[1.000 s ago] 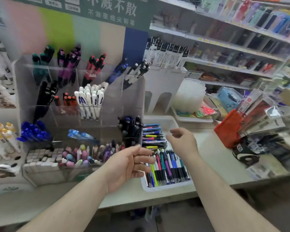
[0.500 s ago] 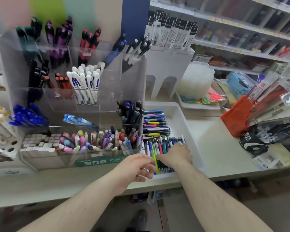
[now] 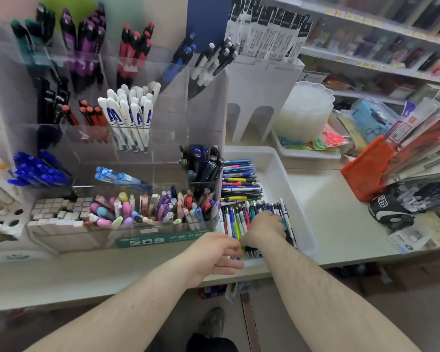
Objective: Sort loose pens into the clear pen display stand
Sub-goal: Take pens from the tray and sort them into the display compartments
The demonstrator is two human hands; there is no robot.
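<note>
The clear pen display stand [image 3: 168, 118] rises at the left of the counter, its tiered compartments filled with black, purple, red, blue and white pens. Right beside it sits a white tray [image 3: 285, 179] of loose pens [image 3: 239, 184], some lying crosswise at the back and some lengthwise at the front. My right hand [image 3: 263, 226] is down on the front pile, knuckles up, fingers curled into the pens. My left hand [image 3: 215, 254] hovers at the tray's front left corner with loosely curled fingers and nothing visible in it.
A white slotted holder [image 3: 259, 92] with packaged refills stands behind the tray, next to a frosted plastic tub [image 3: 302, 113]. An orange pouch [image 3: 366, 168] and packaged goods crowd the counter's right side. Store shelves [image 3: 366, 47] run along the back.
Both hands dropped from mid-air down to the tray. My right hand went onto the front pile of pens and curled into them; my left hand came to the tray's front corner.
</note>
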